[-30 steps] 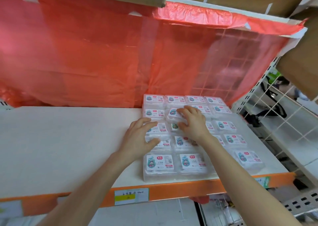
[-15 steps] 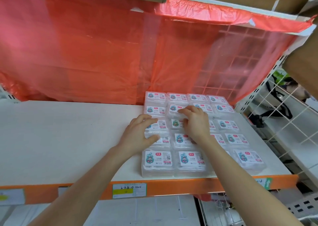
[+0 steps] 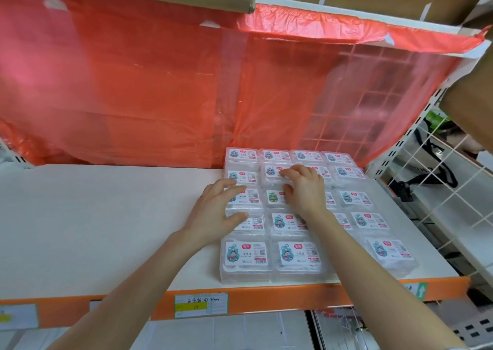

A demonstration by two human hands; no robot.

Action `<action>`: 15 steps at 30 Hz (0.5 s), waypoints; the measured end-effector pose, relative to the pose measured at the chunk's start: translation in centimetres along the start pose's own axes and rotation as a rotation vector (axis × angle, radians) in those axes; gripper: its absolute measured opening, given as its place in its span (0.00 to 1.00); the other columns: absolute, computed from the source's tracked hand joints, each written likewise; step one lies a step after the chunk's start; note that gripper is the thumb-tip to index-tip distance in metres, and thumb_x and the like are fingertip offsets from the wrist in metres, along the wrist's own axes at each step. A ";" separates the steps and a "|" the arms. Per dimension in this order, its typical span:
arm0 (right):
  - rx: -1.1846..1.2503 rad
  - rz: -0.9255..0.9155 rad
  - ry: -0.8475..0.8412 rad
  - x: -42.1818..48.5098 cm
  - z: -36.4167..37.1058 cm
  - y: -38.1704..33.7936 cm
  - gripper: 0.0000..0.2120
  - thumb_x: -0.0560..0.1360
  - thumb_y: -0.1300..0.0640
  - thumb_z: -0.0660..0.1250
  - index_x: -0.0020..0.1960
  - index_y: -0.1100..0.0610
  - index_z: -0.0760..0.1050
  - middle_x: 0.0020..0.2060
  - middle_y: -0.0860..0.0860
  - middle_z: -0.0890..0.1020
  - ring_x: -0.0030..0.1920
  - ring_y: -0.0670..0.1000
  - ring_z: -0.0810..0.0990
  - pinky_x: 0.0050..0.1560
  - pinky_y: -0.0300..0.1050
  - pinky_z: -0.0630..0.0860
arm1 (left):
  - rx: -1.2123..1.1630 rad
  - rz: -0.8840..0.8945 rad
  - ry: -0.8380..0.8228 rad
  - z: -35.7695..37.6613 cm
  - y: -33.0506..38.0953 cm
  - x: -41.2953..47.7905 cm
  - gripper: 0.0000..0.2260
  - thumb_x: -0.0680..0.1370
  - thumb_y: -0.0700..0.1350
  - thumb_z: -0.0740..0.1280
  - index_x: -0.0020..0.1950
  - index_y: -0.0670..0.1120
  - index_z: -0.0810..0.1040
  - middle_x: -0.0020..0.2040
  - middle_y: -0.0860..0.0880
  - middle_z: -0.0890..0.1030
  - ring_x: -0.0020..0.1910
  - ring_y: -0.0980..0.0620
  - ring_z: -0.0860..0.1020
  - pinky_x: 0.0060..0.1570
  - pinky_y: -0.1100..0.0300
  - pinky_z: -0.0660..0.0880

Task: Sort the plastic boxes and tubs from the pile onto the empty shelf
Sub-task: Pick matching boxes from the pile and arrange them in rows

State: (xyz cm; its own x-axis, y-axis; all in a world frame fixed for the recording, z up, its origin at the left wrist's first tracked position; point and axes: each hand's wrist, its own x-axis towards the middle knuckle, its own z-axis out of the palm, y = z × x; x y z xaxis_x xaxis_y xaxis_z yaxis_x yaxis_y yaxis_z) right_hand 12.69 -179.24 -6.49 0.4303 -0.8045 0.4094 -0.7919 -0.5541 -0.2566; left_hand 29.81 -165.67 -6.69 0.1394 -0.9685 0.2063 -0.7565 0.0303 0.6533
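Orange-red plastic sheeting [image 3: 160,91] hangs behind a white shelf board [image 3: 93,216] with an orange front rail [image 3: 266,304]; a wire grid [image 3: 440,189] closes the right end. From the head view, clear plastic boxes [image 3: 245,259] sit in a tight grid at the board's right end, rows touching, probably packed edge to edge to save room and keep labels facing up. The pile they come from is out of sight. The left hand [image 3: 216,211] lies flat, fingers spread, on the left column, seemingly pressing boxes square. The right hand [image 3: 304,189] curls loosely over a second-row box [image 3: 274,173], fingertips on its lid, gripping nothing that I can make out. Each lid label [image 3: 245,253] shows a cartoon figure, red logo, barcode and QR code; its small print is unreadable. A rail tag [image 3: 201,305] bears handwriting and "10".
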 end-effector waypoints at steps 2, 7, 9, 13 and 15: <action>0.034 0.006 0.025 0.0 0.3 0.2 0.17 0.72 0.65 0.65 0.59 0.56 0.78 0.58 0.56 0.77 0.59 0.62 0.71 0.59 0.54 0.63 | -0.010 0.008 0.017 -0.1 0.1 0.2 0.30 0.67 0.56 0.63 0.68 0.49 0.70 0.68 0.50 0.67 0.67 0.51 0.63 0.65 0.61 0.61; 0.072 -0.006 0.092 0.0 1.0 0.4 0.16 0.68 0.67 0.68 0.54 0.57 0.81 0.53 0.59 0.80 0.54 0.65 0.75 0.55 0.58 0.67 | -0.020 0.023 0.060 -0.4 0.2 0.9 0.30 0.67 0.56 0.63 0.68 0.48 0.71 0.68 0.50 0.67 0.67 0.51 0.63 0.63 0.65 0.59; 0.069 -0.032 0.130 0.0 1.4 0.6 0.17 0.64 0.69 0.71 0.51 0.57 0.82 0.50 0.60 0.81 0.50 0.66 0.78 0.51 0.60 0.71 | -0.018 0.015 0.082 -0.6 0.3 1.3 0.30 0.67 0.56 0.63 0.68 0.48 0.71 0.68 0.50 0.67 0.67 0.51 0.63 0.62 0.66 0.58; 0.059 -0.058 0.186 0.0 1.8 0.8 0.17 0.61 0.69 0.69 0.48 0.56 0.83 0.45 0.60 0.82 0.44 0.66 0.80 0.45 0.61 0.74 | -0.011 0.003 0.095 -0.7 0.3 2.2 0.29 0.68 0.56 0.65 0.68 0.47 0.71 0.68 0.48 0.67 0.68 0.50 0.63 0.64 0.62 0.59; 0.060 -0.062 0.199 0.0 1.8 0.8 0.18 0.61 0.70 0.69 0.47 0.56 0.83 0.45 0.60 0.82 0.44 0.65 0.80 0.45 0.61 0.74 | -0.002 0.002 0.096 -0.6 0.1 2.6 0.26 0.72 0.52 0.70 0.68 0.47 0.70 0.69 0.48 0.66 0.68 0.50 0.62 0.64 0.62 0.58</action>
State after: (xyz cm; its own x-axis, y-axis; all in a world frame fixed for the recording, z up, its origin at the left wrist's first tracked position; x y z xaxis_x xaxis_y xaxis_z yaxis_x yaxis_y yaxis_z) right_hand 12.85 -180.13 -8.29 0.3782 -0.7138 0.5894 -0.7369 -0.6175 -0.2751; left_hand 30.47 -168.00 -5.62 0.1985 -0.9402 0.2768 -0.7560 0.0329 0.6538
